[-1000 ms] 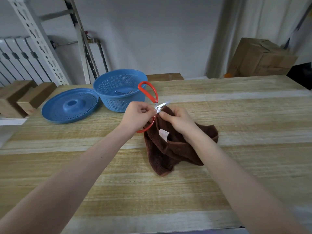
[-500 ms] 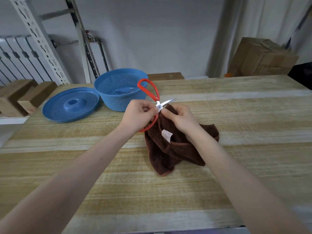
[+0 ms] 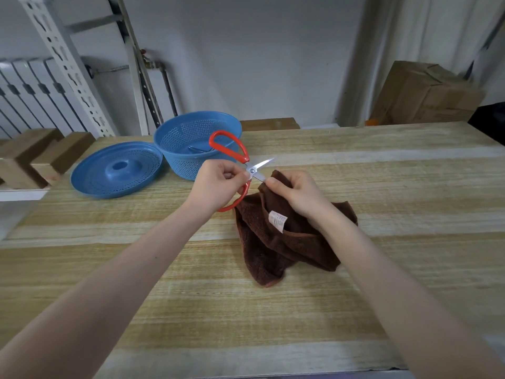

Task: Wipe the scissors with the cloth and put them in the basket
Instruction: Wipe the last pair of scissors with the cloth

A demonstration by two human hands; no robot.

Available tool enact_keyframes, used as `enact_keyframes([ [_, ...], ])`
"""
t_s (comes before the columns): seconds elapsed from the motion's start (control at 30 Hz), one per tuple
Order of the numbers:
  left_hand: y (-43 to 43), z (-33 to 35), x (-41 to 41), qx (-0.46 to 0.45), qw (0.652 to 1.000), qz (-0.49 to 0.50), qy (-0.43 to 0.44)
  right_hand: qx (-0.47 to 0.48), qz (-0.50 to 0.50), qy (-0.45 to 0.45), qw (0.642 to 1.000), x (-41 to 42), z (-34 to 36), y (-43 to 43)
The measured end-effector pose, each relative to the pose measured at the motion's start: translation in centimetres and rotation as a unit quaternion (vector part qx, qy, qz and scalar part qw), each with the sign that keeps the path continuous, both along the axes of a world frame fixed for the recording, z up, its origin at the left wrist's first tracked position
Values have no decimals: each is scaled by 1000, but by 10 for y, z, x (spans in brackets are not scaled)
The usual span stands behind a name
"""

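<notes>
My left hand [image 3: 217, 184] pinches red-handled scissors [image 3: 237, 154] near the pivot, just above the wooden table [image 3: 191, 296]. The blades are spread apart; one points up and right, bare. My right hand [image 3: 297, 195] grips a fold of the brown cloth [image 3: 276, 247] round the lower blade, hiding its tip. The rest of the cloth hangs down onto the table, with a white label showing. The blue perforated basket [image 3: 177, 138] stands just behind the scissors, with some metal items inside.
A blue perforated lid [image 3: 114, 170] lies upside down to the left of the basket. Wooden blocks [image 3: 35, 157] sit at the table's left edge. A cardboard box [image 3: 426, 94] stands beyond the far right corner.
The scissors' blades have opened wider and the upper blade is now bare. My right hand with the cloth has slid down and right along the lower blade.
</notes>
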State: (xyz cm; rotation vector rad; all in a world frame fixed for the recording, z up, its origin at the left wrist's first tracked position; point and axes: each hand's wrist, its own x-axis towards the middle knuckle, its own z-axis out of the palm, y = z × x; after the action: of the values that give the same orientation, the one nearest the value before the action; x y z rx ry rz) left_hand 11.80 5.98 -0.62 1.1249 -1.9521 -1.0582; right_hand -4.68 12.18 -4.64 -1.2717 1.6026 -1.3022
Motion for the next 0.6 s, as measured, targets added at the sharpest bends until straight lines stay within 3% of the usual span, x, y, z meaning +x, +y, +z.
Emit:
enact_keyframes([
  [0.17, -3, -4, 0, -21, 1000, 11, -20, 61, 30, -11, 998, -18, 0, 4],
  [0.3, -5, -9, 3, -46, 997, 14, -52, 90, -168, 33, 981, -29, 24, 10],
  [0.4, -5, -12, 3, -73, 994, 5, -79, -4, -285, 2, 959, -34, 41, 7],
  [0.6, 0, -4, 2, -103, 989, -21, -103, -174, -345, 9, 922, -28, 61, -6],
])
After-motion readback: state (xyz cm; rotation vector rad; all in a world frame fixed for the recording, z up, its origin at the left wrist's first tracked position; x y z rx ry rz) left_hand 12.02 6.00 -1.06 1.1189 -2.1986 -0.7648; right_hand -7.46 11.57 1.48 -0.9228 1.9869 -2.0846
